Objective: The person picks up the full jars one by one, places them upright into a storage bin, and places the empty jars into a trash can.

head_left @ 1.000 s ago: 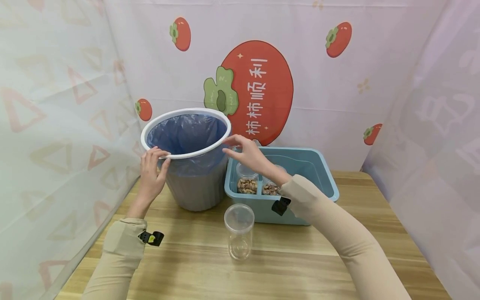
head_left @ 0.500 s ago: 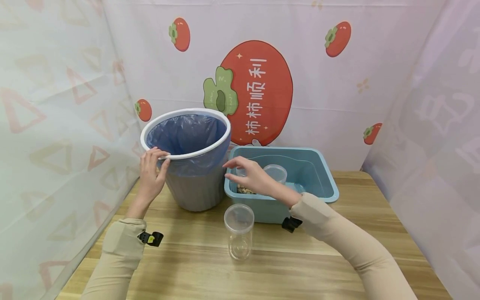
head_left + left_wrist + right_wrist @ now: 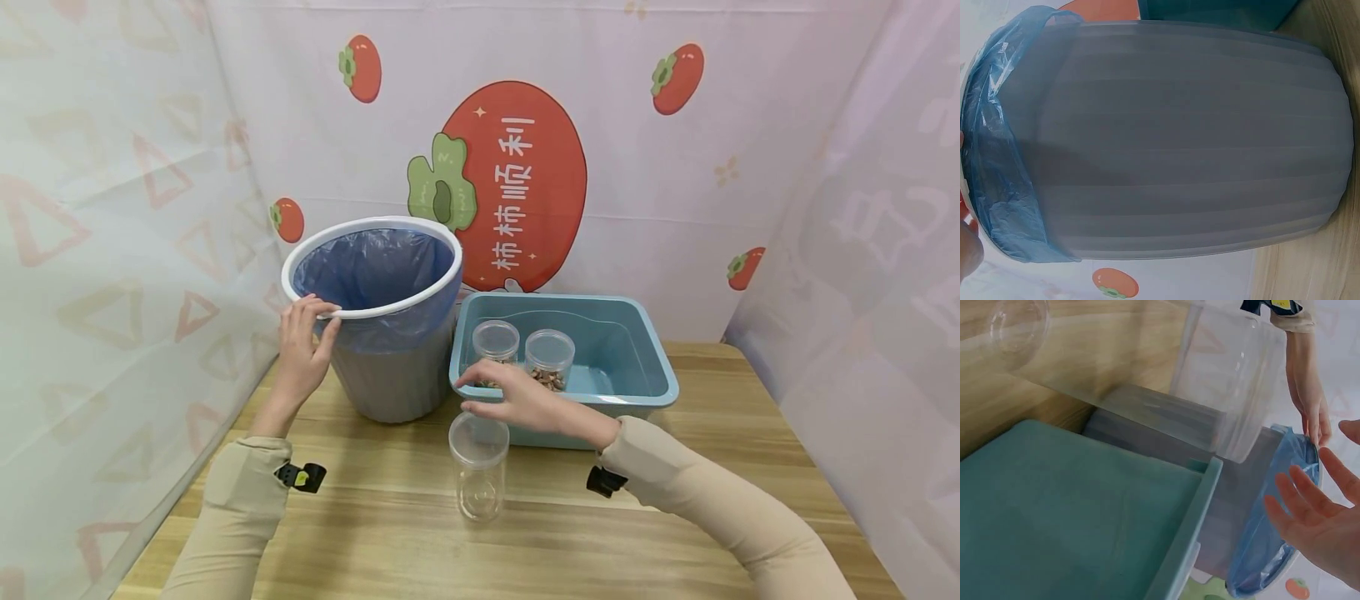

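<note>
My left hand holds the white rim of a grey trash can lined with a blue plastic bag. In the left wrist view the can's ribbed side fills the picture, with parts of the fingers at the left edge. With nothing in it, my right hand hovers over the near rim of a blue-green tub, fingers apart from the thumb. Its fingertips are right above a tall, clear, empty plastic jar, which stands upright on the table in front of the tub.
Two clear lidded jars, one left and one right, stand inside the tub with brown nuts in them. The tub is close beside the can on the wooden table. Printed cloth walls enclose the back and sides.
My right hand has come down and toward me from beside the can's rim, across the tub to above the empty jar. The left hand has stayed at the rim.
</note>
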The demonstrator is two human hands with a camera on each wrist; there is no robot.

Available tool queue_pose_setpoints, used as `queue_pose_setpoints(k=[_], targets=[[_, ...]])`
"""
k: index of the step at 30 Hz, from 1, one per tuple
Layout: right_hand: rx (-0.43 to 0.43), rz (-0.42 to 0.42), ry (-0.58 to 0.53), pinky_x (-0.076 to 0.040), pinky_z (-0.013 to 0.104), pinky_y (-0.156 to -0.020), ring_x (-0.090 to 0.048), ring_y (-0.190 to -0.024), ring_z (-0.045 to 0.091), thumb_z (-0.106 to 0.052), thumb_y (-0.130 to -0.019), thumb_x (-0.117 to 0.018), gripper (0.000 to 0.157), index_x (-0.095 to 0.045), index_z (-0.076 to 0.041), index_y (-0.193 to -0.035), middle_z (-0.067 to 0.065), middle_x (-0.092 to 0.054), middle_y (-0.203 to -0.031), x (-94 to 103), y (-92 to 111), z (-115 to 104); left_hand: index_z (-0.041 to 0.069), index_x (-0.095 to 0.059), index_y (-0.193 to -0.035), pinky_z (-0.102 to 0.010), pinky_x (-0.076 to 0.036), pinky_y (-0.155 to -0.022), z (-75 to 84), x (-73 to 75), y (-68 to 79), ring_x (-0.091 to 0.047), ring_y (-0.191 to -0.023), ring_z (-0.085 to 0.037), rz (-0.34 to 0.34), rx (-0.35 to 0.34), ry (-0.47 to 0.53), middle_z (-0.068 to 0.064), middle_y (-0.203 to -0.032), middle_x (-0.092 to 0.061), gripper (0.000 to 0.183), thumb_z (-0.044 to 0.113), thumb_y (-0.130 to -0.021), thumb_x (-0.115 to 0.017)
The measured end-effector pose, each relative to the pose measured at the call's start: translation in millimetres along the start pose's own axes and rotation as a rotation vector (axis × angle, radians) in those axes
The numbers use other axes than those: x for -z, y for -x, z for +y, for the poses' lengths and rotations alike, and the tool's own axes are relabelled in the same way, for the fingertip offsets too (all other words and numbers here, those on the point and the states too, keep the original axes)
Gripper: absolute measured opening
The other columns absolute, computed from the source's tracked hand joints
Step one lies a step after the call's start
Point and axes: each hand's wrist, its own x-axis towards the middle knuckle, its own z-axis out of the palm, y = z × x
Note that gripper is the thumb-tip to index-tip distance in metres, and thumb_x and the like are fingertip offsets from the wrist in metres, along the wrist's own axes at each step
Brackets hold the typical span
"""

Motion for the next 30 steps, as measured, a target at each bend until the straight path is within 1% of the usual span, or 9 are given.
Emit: queue_pose_setpoints(k=[5,7,9,15,20,22,24,26,30], targets=[[0.002,-0.067,0.039,-0.042,0.033,-0.090,-0.049,-0.107,0.015,-0.020,-0.083,-0.062,0.032,-0.056,-0.008,-0.112,0.002,-0.055,-0.111,-4.0,10,1,-0.004,-0.053,-0.096,-0.048,-0.023,-0.094,1.3,-0.1,0.4,-0.039,-0.108,-0.038,0.002,0.015,0.000,-0.022,-0.099,-0.050,0.015,0.008,-0.087,-0.053],[-0.011,-0.101,0.056,-0.040,0.031,-0.091,-0.046,-0.111,0.012,-0.024,-0.083,-0.061,0.034,-0.055,-0.011,-0.114,0.000,-0.053,-0.116,-5.1,13,1,-0.004,-0.053,-0.095,-0.048,-0.023,-0.094,1.4,-0.1,0.8,-0.038,-0.108,-0.038,0.006,0.023,0.004,-0.021,-0.099,-0.050,0.014,0.007,-0.086,-0.053],[-0.029,-0.134,0.062,-0.040,0.032,-0.092,-0.044,-0.113,0.012,-0.028,-0.084,-0.060,0.037,-0.053,-0.014,-0.117,0.000,-0.051,-0.120,-5.8,16,0,-0.004,-0.053,-0.096,-0.048,-0.023,-0.094,1.4,0.0,0.9,-0.038,-0.108,-0.038,0.006,0.023,0.004,-0.022,-0.099,-0.050,0.014,0.007,-0.086,-0.053],[-0.065,-0.209,0.071,-0.037,0.037,-0.095,-0.039,-0.120,0.016,-0.034,-0.081,-0.061,0.048,-0.049,-0.014,-0.123,0.003,-0.044,-0.129,-9.3,23,2,-0.004,-0.053,-0.096,-0.048,-0.023,-0.093,0.5,-0.4,0.5,-0.039,-0.108,-0.039,0.008,0.011,-0.004,-0.023,-0.099,-0.050,0.022,0.017,-0.089,-0.050],[-0.068,-0.227,0.066,-0.036,0.038,-0.096,-0.036,-0.123,0.019,-0.038,-0.077,-0.065,0.057,-0.046,-0.013,-0.126,0.004,-0.039,-0.133,-12.0,27,4,-0.005,-0.053,-0.096,-0.048,-0.023,-0.094,-0.7,-0.8,0.8,-0.038,-0.108,-0.039,0.002,0.007,-0.001,-0.023,-0.099,-0.050,0.034,0.028,-0.092,-0.045],[-0.071,-0.230,0.068,-0.037,0.038,-0.095,-0.036,-0.123,0.019,-0.038,-0.076,-0.067,0.060,-0.045,-0.014,-0.127,0.004,-0.037,-0.135,-13.3,28,5,-0.005,-0.053,-0.096,-0.048,-0.023,-0.094,-0.9,-1.0,1.0,-0.038,-0.108,-0.039,0.002,0.007,0.001,-0.023,-0.099,-0.050,0.034,0.028,-0.092,-0.044],[-0.078,-0.236,0.071,-0.037,0.036,-0.095,-0.036,-0.122,0.018,-0.039,-0.074,-0.068,0.063,-0.044,-0.015,-0.128,0.003,-0.036,-0.135,-15.0,28,6,-0.005,-0.053,-0.096,-0.048,-0.023,-0.094,-0.6,-1.4,1.2,-0.038,-0.108,-0.039,0.008,0.012,0.002,-0.023,-0.099,-0.050,0.028,0.023,-0.091,-0.047],[-0.079,-0.241,0.073,-0.038,0.035,-0.094,-0.037,-0.121,0.018,-0.037,-0.074,-0.069,0.065,-0.043,-0.016,-0.129,0.004,-0.036,-0.135,-16.7,28,8,-0.005,-0.052,-0.096,-0.048,-0.023,-0.094,-0.4,-1.2,1.3,-0.038,-0.108,-0.039,0.007,0.013,0.003,-0.023,-0.099,-0.050,0.028,0.022,-0.091,-0.047],[-0.070,-0.250,0.069,-0.038,0.033,-0.094,-0.038,-0.119,0.018,-0.034,-0.073,-0.071,0.068,-0.041,-0.013,-0.130,0.006,-0.036,-0.133,-19.1,29,11,-0.004,-0.053,-0.096,-0.049,-0.023,-0.095,0.5,-1.0,1.5,-0.038,-0.109,-0.039,0.009,0.017,0.007,-0.022,-0.099,-0.050,0.023,0.019,-0.091,-0.049]])
